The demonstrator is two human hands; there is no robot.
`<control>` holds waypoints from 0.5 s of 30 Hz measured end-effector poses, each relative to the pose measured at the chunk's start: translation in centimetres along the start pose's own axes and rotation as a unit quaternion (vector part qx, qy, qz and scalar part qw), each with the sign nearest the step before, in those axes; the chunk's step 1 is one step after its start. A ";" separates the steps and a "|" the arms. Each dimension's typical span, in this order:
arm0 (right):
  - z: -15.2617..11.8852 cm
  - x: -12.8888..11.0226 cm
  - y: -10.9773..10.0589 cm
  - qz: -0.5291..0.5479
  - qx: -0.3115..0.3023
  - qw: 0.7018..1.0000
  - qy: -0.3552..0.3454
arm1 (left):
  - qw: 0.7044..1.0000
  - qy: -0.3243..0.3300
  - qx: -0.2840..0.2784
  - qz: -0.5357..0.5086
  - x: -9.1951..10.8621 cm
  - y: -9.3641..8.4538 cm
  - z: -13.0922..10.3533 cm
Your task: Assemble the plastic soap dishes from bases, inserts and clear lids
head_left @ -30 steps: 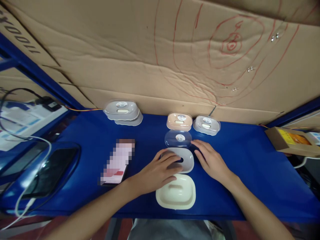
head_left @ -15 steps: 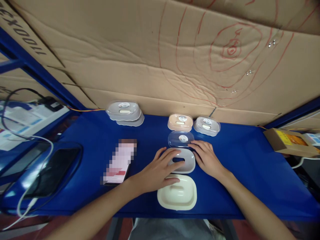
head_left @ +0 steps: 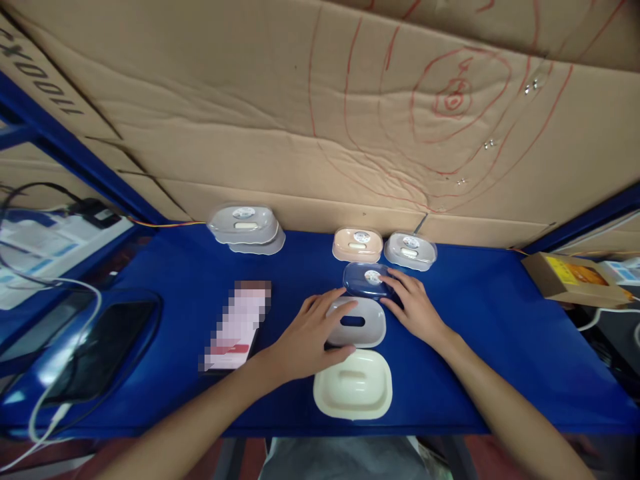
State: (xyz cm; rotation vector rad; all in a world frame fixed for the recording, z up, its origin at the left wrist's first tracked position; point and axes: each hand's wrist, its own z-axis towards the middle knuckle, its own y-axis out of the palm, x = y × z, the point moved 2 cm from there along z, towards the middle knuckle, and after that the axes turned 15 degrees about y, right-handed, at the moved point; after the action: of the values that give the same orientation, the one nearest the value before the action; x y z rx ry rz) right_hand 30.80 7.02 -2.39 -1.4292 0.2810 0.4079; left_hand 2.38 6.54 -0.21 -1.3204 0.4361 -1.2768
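Observation:
My right hand (head_left: 417, 308) grips the right end of a clear plastic lid (head_left: 357, 280) with a round white sticker, fingers on top and thumb at the near edge. My left hand (head_left: 317, 337) is open, fingers spread over the left side of a grey oval cover (head_left: 373, 327) with a slot in its middle; whether it presses on the cover I cannot tell. Its thumb reaches above the far edge of a cream tray (head_left: 353, 403) with a raised ridge inside. Lid, cover and tray line up toward me on the blue table (head_left: 450, 400).
At the back stand a peach lidded box (head_left: 356, 252), a grey lidded box (head_left: 413, 257) and stacked grey boxes (head_left: 245, 230). A lit phone (head_left: 240, 327) lies left of my arm, a dark phone (head_left: 107, 343) with cables farther left. A cardboard carton (head_left: 570, 287) sits right.
The clear lid has shifted right under my right hand's fingers and looks darker. My left hand has drawn slightly left, baring more of the grey cover's slot.

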 end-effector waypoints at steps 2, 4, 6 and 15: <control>0.0 -0.1 -0.3 0.011 0.004 1.000 0.009 | 1.000 -0.016 0.000 -0.018 -0.1 -0.1 0.0; -0.1 -0.2 -0.6 0.028 0.008 0.999 0.016 | 0.999 -0.030 0.005 -0.037 -0.2 -0.2 0.1; -0.2 -0.4 -0.8 0.049 0.013 0.998 0.021 | 0.997 -0.055 0.016 -0.054 -0.4 -0.2 0.1; -1.9 -2.3 -0.5 0.142 0.032 0.989 0.022 | 0.965 -0.175 0.141 -0.136 -1.6 -0.6 0.0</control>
State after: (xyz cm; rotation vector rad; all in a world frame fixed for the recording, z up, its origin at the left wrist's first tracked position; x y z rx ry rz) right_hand 29.03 4.85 -1.17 -1.3391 0.5329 0.5942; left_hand 1.55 8.10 -0.32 -1.3542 -0.1761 -1.2386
